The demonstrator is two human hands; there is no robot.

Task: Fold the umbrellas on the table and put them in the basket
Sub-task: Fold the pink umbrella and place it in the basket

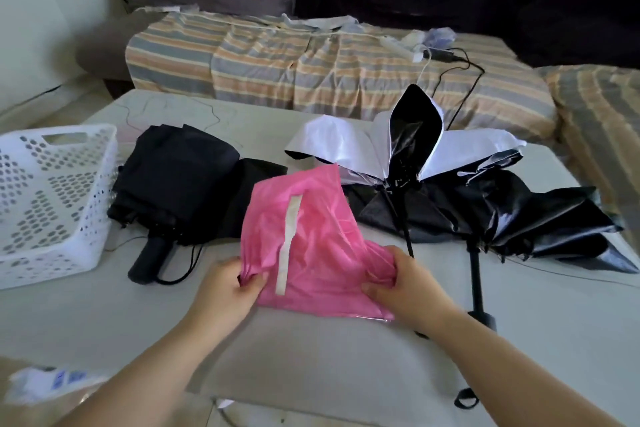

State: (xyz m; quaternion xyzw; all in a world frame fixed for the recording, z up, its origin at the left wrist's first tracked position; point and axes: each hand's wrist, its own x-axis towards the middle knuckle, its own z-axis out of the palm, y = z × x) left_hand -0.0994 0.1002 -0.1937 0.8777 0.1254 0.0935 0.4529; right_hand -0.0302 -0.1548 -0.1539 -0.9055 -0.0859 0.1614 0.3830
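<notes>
A pink umbrella (311, 239) with a pale strap lies in the middle of the white table (104, 315). My left hand (228, 288) pinches its lower left edge, and my right hand (398, 288) grips its lower right edge. A black umbrella (180, 184), loosely collapsed with its handle toward me, lies to the left. A white-and-black umbrella (433, 156) sprawls half open at the right, above another black umbrella (519, 218) with a long shaft. An empty white perforated basket (45, 204) stands at the far left.
A sofa with a striped cover (311, 62) runs behind the table, carrying a power strip and cables (446, 55). A dark cushion leans at the back. Papers (45, 381) lie at the near left edge.
</notes>
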